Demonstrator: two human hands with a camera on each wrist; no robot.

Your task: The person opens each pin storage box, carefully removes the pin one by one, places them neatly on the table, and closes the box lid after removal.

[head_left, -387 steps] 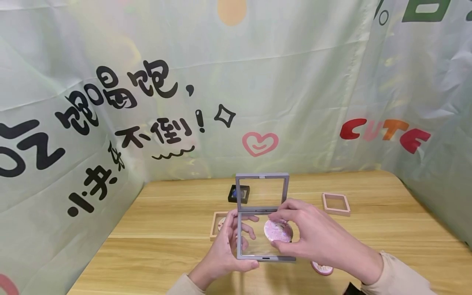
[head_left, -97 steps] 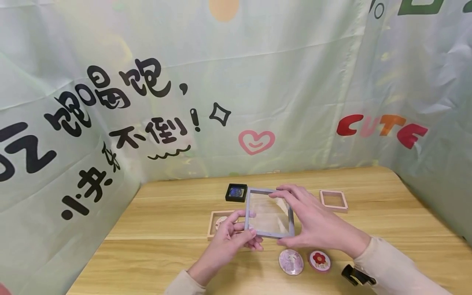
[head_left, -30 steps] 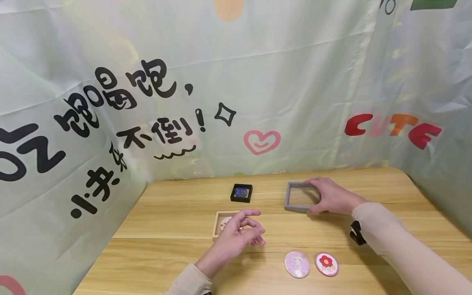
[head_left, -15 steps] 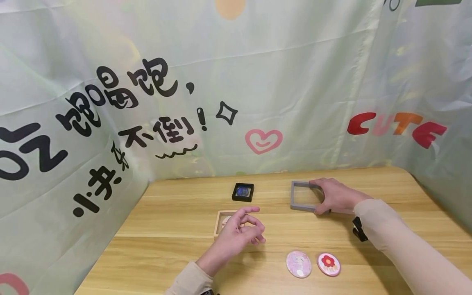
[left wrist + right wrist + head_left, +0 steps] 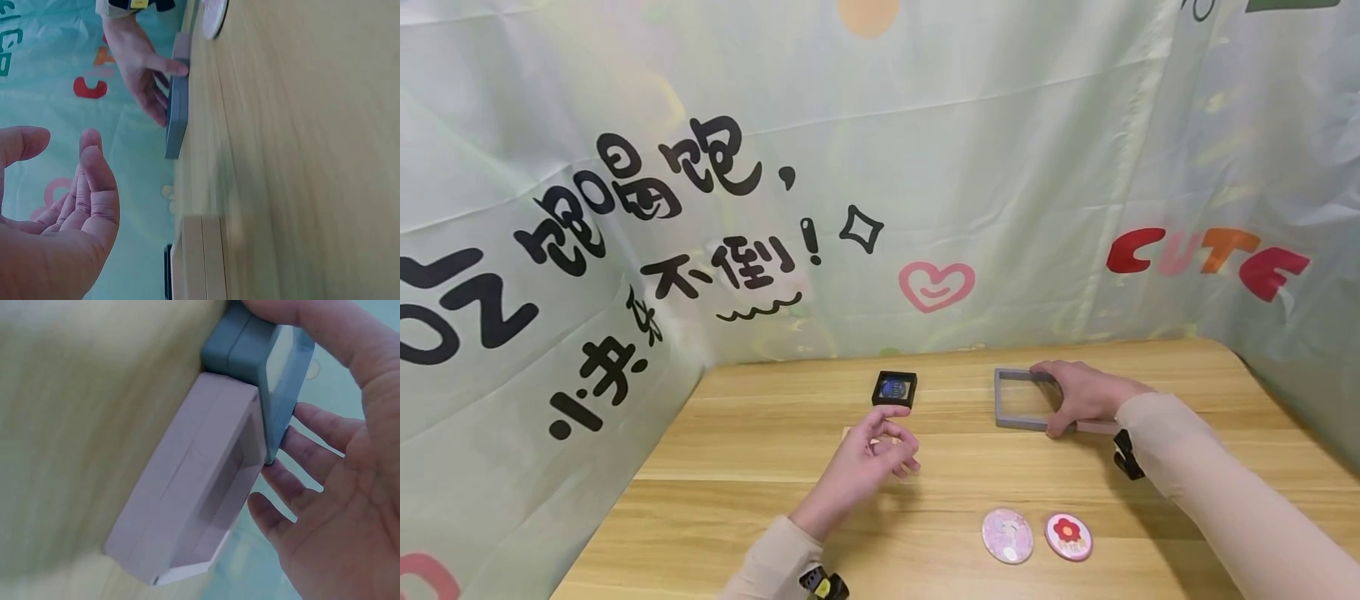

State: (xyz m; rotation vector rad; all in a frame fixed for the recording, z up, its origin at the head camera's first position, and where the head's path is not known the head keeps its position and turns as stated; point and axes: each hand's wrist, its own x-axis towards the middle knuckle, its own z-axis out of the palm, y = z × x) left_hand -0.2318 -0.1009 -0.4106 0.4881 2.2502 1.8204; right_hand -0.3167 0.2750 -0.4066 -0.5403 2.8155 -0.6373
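Observation:
My right hand [image 5: 1086, 393] grips a grey square display frame [image 5: 998, 400] at the table's back right, thumb on the near side and fingers on the far side. The frame lies flat, its clear window bare. A pink frame [image 5: 181, 469] touches it in the right wrist view; my right hand and sleeve mostly cover that frame in the head view. My left hand [image 5: 853, 475] hovers with loosely bent fingers, holding nothing. Beneath it is a tan frame [image 5: 205, 259], nearly hidden in the head view. Just beyond its fingertips sits a small black frame [image 5: 895, 389] with a blue disc.
A pale pink round badge [image 5: 1007, 536] and a red-flower badge [image 5: 1068, 537] lie side by side near the front of the wooden table [image 5: 700, 517]. A printed cloth [image 5: 1000, 167] hangs behind and along the sides.
Earlier the grey frame stood open in both hands with the pink badge; then it was shut and the badge lay on the table. My right hand set it down by the pink frame; my left moved left.

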